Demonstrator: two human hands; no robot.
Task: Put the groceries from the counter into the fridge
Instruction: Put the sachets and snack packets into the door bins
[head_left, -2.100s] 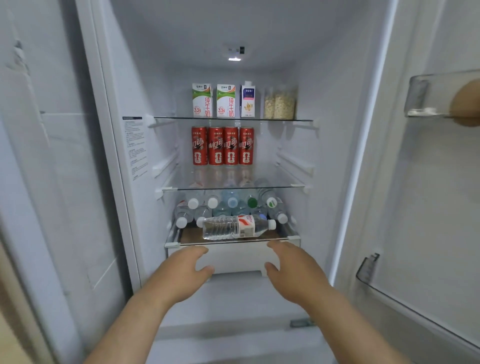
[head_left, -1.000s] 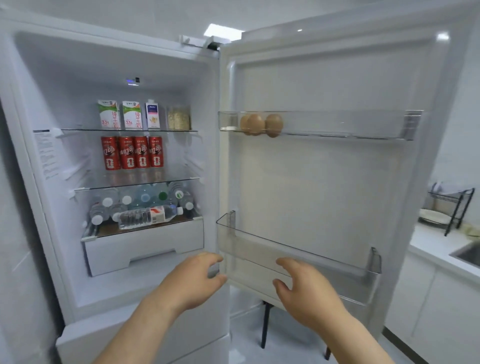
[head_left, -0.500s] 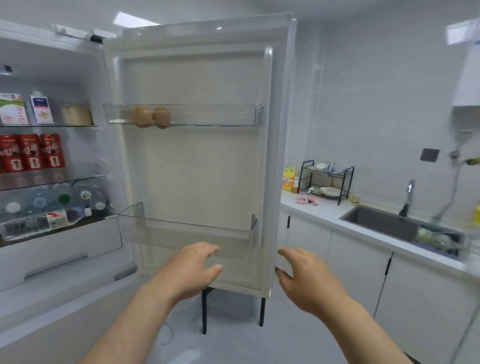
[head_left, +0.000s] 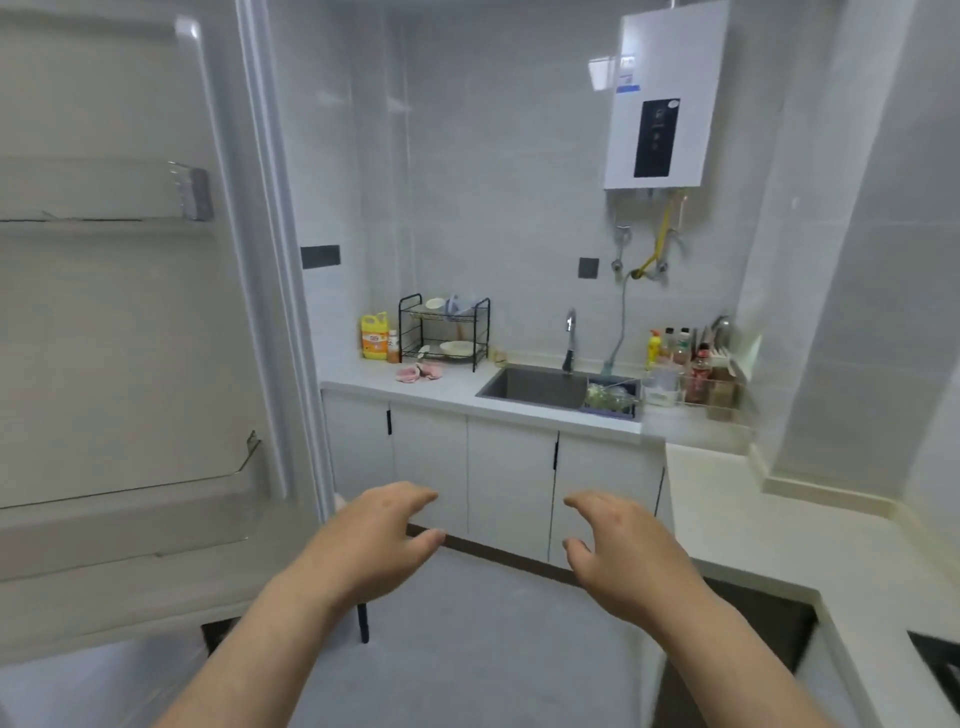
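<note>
White plastic is filling your left side: the fridge door is standing wide open, while the fridge's shelves are lying out of view. You are holding both hands out in front of you. Your left hand and right hand are carrying nothing, fingers apart and loosely bent.

What is left to chill is most likely waiting across the floor on the counter. Some greens are sitting in a basket at the right end of the sink, and a cluster of bottles is standing just beside it, too blurred to name.

Trouble is lurking in 3 places. Your left arm is hovering near the door's edge, so a careless swing is risking a knock. The bottles are crowding together, so a hasty reach is inviting a topple. The yellow detergent jug by the dish rack is looking grocery-like, and grabbing it is risking a wrong item chilled.
</note>
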